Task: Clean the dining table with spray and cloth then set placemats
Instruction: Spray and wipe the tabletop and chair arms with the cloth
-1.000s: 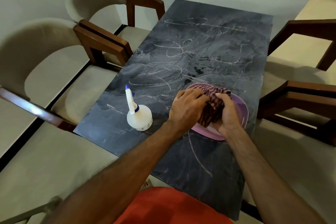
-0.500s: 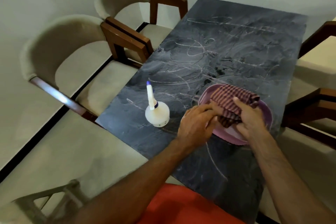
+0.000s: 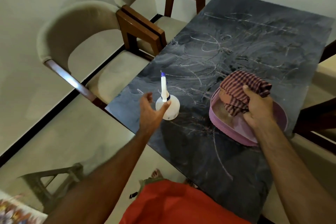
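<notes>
The dark stone table (image 3: 245,45) runs from the person's body toward 12 o'clock, its top streaked with pale swirling wipe marks. At about 11 o'clock from the person stands a white spray bottle (image 3: 168,107), upright, with a tall white nozzle tipped in blue. The left hand (image 3: 151,111) is just beside the bottle on its 9 o'clock side, palm turned toward it, fingers (image 3: 148,96) spread and released, the thumb tip lying against or right in front of the bottle's shoulder; whether it truly touches cannot be told, and the hand is a little blurred. At about 1 o'clock a shallow pink basin (image 3: 223,129) sits on the table near its right edge. Over the basin the right hand (image 3: 258,107) grasps a red-and-dark checked cloth (image 3: 241,85), fingers curled round the bunched fabric, which hangs partly into the basin and spills over its far rim. Two cushioned chairs with wooden arms (image 3: 81,29) stand along the table's left side at 10 to 11 o'clock. The person wears an orange garment (image 3: 172,203), seen at 6 o'clock.
</notes>
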